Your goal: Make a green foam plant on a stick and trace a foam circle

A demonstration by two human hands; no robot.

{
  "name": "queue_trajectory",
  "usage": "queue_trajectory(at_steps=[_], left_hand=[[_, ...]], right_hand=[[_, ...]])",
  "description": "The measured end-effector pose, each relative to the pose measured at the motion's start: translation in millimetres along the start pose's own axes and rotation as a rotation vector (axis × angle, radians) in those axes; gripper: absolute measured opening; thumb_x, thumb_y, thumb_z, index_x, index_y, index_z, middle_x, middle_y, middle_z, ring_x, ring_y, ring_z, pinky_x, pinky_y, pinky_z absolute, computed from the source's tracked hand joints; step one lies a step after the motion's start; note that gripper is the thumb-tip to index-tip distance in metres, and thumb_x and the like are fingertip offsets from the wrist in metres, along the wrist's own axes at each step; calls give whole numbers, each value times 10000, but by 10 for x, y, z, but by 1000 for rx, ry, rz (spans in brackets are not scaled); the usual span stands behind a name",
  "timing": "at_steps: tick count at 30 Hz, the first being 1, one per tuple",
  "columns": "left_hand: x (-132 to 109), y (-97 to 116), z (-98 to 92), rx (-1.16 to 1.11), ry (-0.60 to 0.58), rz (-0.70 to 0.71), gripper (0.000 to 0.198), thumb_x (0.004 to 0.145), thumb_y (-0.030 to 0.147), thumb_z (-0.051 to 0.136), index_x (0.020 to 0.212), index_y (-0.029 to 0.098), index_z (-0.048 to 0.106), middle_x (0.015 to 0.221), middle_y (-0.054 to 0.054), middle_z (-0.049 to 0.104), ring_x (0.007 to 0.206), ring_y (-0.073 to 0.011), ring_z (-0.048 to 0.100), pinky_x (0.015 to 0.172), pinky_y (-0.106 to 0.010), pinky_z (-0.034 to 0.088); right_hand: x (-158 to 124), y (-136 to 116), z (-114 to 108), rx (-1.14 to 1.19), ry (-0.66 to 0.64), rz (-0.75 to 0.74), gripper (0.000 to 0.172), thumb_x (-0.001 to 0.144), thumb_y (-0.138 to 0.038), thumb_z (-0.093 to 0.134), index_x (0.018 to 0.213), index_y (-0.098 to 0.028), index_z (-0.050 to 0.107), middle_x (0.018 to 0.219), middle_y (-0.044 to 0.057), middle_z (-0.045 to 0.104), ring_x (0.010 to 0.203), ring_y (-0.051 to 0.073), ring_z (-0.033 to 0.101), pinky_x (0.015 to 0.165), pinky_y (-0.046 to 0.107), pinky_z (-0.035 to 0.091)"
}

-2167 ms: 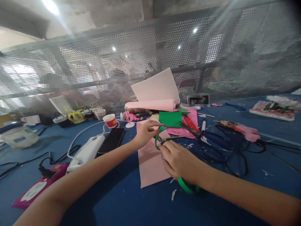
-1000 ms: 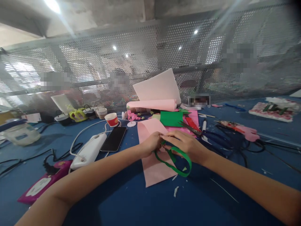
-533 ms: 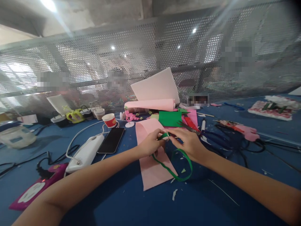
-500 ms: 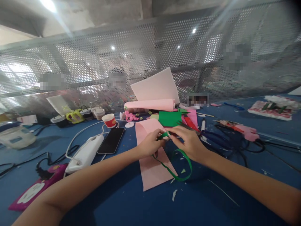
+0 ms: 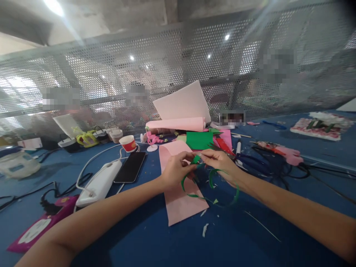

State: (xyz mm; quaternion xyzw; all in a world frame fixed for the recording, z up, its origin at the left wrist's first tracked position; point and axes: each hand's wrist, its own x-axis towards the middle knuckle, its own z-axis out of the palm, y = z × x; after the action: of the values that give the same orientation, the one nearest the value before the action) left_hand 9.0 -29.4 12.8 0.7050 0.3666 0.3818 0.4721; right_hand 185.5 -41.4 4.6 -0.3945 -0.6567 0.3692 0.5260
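Note:
Both my hands meet over the table and pinch a narrow green paper-like strip [image 5: 196, 160]. My left hand [image 5: 175, 171] grips it between thumb and fingers, above a pale pink sheet [image 5: 183, 207]. On the other side, my right hand [image 5: 218, 162] has its fingertips closed on the strip. The slack of the strip hangs below in loose loops, partly blurred. What lies inside the fingertips is mostly hidden. Behind the hands lie a green sheet [image 5: 199, 140] and a pink roll [image 5: 175, 124].
At left are a white power strip [image 5: 99, 183], a phone [image 5: 130, 167], a red paper cup [image 5: 128, 144] and a magenta packet [image 5: 41, 227]. To the right lie a pink glue gun [image 5: 290, 154] and dark cables. A perforated metal screen [image 5: 172, 66] stands behind.
The green strip's hanging loop has swung and spread to the right, and more loops show. My hands have shifted slightly apart, fingers regripping. The view has moved a little.

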Motion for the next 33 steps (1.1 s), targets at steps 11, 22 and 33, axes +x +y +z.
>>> queue_trajectory(at_steps=[11,22,33], left_hand=[[41,-143,-23,-166,86,-7,458,682,363,722,895,233,337,594,66,624,455,-111,582,413,-185,421],[42,-154,-14,-244,33,-45,476,657,344,760,887,209,366,575,48,651,441,-114,590,449,-213,462],[165,-121,-104,-580,541,-76,339,734,217,710,772,201,374,786,-38,715,649,-140,698,610,-244,557]], right_hand=[[-58,24,33,-181,120,-156,225,805,-360,600,919,-181,673,904,74,619,803,197,601,726,354,496],[-100,-327,44,478,-28,54,170,755,-336,628,837,-189,606,765,19,600,674,143,559,701,321,493],[-29,-90,40,631,208,187,249,694,-382,749,869,-248,634,782,-1,668,635,150,626,581,311,549]])
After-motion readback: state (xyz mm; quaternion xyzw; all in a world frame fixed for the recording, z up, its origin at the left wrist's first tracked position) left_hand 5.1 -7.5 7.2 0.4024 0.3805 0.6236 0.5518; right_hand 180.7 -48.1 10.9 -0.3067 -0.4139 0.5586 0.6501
